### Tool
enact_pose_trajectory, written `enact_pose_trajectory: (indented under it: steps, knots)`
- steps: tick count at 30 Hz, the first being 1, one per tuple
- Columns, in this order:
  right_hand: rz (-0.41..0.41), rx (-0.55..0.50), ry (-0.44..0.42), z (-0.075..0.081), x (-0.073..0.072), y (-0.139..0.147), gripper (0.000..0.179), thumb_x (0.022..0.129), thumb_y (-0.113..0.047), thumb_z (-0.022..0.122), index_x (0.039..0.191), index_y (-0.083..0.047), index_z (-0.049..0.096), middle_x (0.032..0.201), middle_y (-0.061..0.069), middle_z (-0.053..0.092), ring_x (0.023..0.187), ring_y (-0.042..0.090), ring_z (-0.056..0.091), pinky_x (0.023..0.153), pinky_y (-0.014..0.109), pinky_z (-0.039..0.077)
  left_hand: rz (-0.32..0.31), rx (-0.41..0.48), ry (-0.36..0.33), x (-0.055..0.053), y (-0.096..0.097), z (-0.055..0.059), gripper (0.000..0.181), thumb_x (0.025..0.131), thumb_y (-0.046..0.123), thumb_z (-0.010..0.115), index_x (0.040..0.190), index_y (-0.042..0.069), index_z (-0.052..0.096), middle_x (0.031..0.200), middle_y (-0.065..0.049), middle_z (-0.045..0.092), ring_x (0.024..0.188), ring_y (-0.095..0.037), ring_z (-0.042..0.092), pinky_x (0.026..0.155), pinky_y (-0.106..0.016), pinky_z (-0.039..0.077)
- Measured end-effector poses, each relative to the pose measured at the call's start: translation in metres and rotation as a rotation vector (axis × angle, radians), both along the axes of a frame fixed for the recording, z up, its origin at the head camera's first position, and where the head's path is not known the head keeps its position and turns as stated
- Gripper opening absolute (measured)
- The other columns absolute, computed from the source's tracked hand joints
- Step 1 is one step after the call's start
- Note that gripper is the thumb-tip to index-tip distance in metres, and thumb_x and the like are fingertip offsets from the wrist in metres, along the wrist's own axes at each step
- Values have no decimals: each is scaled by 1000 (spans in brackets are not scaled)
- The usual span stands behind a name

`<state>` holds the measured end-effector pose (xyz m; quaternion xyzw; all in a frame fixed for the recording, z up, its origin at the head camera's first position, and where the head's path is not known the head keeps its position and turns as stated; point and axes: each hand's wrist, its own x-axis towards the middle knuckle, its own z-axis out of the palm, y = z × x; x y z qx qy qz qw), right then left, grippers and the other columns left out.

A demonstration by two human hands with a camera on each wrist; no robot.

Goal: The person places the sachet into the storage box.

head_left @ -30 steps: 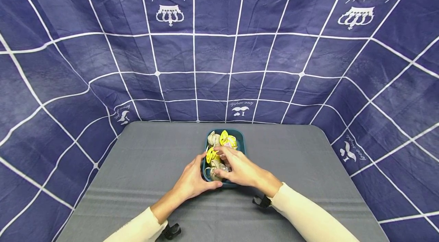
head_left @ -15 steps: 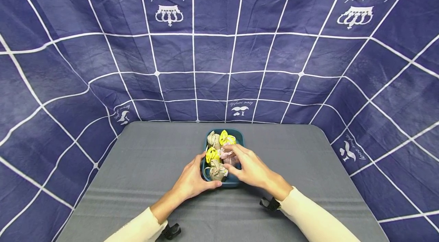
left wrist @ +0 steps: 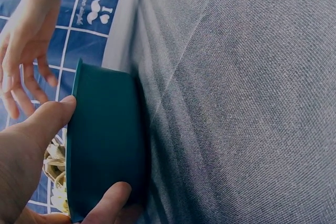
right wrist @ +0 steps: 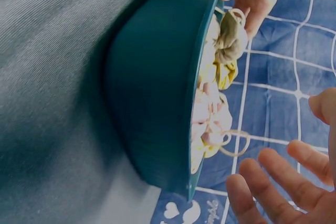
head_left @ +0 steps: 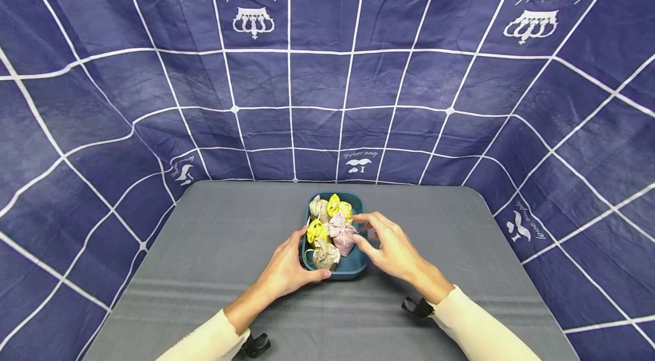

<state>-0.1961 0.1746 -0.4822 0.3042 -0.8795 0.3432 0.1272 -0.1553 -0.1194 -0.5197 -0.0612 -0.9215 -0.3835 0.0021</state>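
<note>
A teal plastic box (head_left: pixel 352 273) holds small drawstring pouches. In the head view, one beige pouch (head_left: pixel 318 210) and a yellow pouch (head_left: pixel 340 207) lie at the far end. A second yellow pouch (head_left: pixel 317 232) is in the middle left, with another beige pouch (head_left: pixel 324 256) nearest me. Beside them rests a pink pouch (head_left: pixel 341 234). My left hand (head_left: pixel 287 270) grips the box's near left corner, its thumb at the rim in the left wrist view. Fingers spread and loosely bent, my right hand (head_left: pixel 395 247) hovers by the right rim, apart from the pouches in the right wrist view (right wrist: pixel 294 187).
The box stands on a grey cloth-covered table (head_left: pixel 230 230). Blue cloth with white grid lines (head_left: pixel 317 77) hangs behind the table and at both sides. A black strap (head_left: pixel 256 344) is at the left wrist, another black strap (head_left: pixel 417 307) at the right.
My right hand has drawn back to the right from over the box, uncovering the pink pouch, which now lies in full view. The left hand has stayed on the box.
</note>
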Motion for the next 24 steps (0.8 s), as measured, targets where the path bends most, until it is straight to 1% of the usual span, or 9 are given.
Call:
enact_pose_trajectory:
  steps: [7,11,13,15,17,18,21,24]
  knots:
    - [-37,3,15,-4,2,14,41,109,-27,84,148,-18,74,140,2,81,115,25,82,94,48,71,-11,13,10,2,1,-1,129,73,56,110,174,4,48,167,-29,64,154,-51,64,124,-67,56]
    - [-60,18,21,-6,2,21,42,109,-29,83,148,-17,75,139,5,81,116,24,81,95,48,71,-22,16,23,1,0,-2,129,74,55,109,175,4,47,167,-28,64,151,-48,67,123,-65,57]
    - [-67,18,27,-7,2,25,42,109,-29,84,148,-15,75,139,7,82,116,26,82,95,49,70,-26,19,16,1,-1,-2,129,74,54,109,176,5,46,167,-26,65,138,-41,76,120,-62,60]
    - [-81,24,32,-9,3,28,42,109,-28,84,147,-14,75,139,5,82,116,26,82,96,49,70,-30,28,5,1,-3,-2,130,74,53,110,177,6,45,167,-26,64,122,-30,82,115,-58,63]
    - [-99,34,35,-12,4,32,42,108,-27,85,147,-15,76,138,4,82,116,24,82,96,47,70,-30,40,-21,1,-4,-2,132,75,52,110,179,7,43,168,-27,62,109,-19,84,112,-54,64]
    - [-108,38,34,-13,5,34,42,107,-27,85,146,-15,76,138,4,82,116,23,82,96,46,70,-32,49,-31,2,-5,-3,132,75,52,110,179,7,42,169,-27,61,104,-16,84,110,-52,64]
    - [-138,54,30,-16,7,41,42,106,-28,87,146,-18,76,137,1,82,117,20,82,96,44,70,-37,67,-46,3,-7,-3,132,76,51,110,180,7,41,171,-27,59,104,-14,85,107,-51,66]
    - [-155,65,29,-21,8,48,42,107,-28,87,146,-19,76,136,0,82,117,20,82,97,45,70,-40,79,-47,5,-10,-3,128,79,51,108,180,10,41,172,-25,59,110,-18,86,104,-51,67]
